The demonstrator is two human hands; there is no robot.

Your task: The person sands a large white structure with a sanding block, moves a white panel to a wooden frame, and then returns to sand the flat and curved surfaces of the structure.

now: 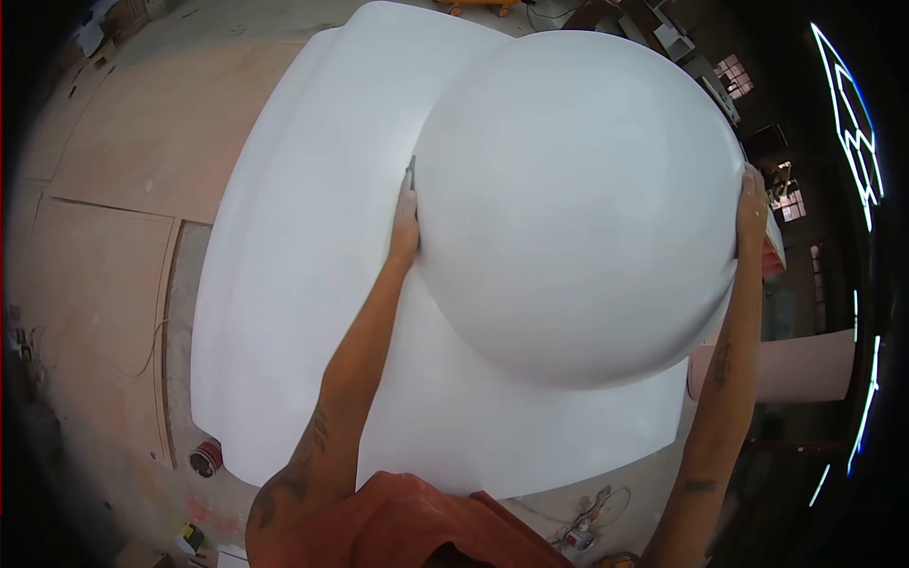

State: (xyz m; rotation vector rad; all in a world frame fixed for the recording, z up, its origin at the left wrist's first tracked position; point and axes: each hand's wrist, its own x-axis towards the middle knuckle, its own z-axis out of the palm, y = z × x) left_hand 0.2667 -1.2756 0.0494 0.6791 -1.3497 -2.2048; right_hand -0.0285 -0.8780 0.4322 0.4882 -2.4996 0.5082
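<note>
A large smooth white dome bulges from a broad white moulded base. At the dome's left side, along the seam with the base, my left hand is pressed edge-on with its fingers pointing away from me. A thin dark-grey sheet, which looks like sandpaper, shows past the fingertips, between that hand and the dome. My right hand lies against the dome's right side, its fingers stretched along the curve and partly hidden by the hand's edge. No object shows in the right hand.
Flat wooden panels lie on the floor at left. A red-and-dark can stands by the base's lower left corner. A spray gun lies on the floor below the base. A pale pink cylinder is at right.
</note>
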